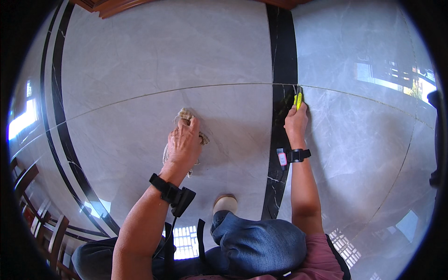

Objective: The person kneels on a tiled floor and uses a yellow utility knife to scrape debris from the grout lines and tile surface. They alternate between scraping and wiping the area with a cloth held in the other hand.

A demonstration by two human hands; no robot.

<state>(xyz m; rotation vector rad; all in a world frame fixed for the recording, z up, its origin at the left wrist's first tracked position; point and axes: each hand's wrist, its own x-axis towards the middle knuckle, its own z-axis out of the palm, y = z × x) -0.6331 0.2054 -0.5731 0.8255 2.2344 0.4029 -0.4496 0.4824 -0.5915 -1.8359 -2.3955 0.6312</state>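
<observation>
A bunched, checked cloth [185, 114] lies on the grey marble-look tile floor [168, 52], and my left hand [184, 143] grips it from above. To the right, my right hand [296, 122] holds a small yellow-green handled tool [298, 99], which looks like a utility knife. Its dark tip is at the grout line, where this crosses the edge of a black floor strip [282, 45]. My fingers partly hide both the cloth and the tool's handle. Each wrist bears a black strap with a small device.
Brown wooden furniture [115, 6] stands at the top edge. Wooden chairs [56, 241] are at the lower left. A shoe [225, 203] and my jeans-clad knee [262, 241] are close below my hands. A dark object [436, 140] shows at the right rim.
</observation>
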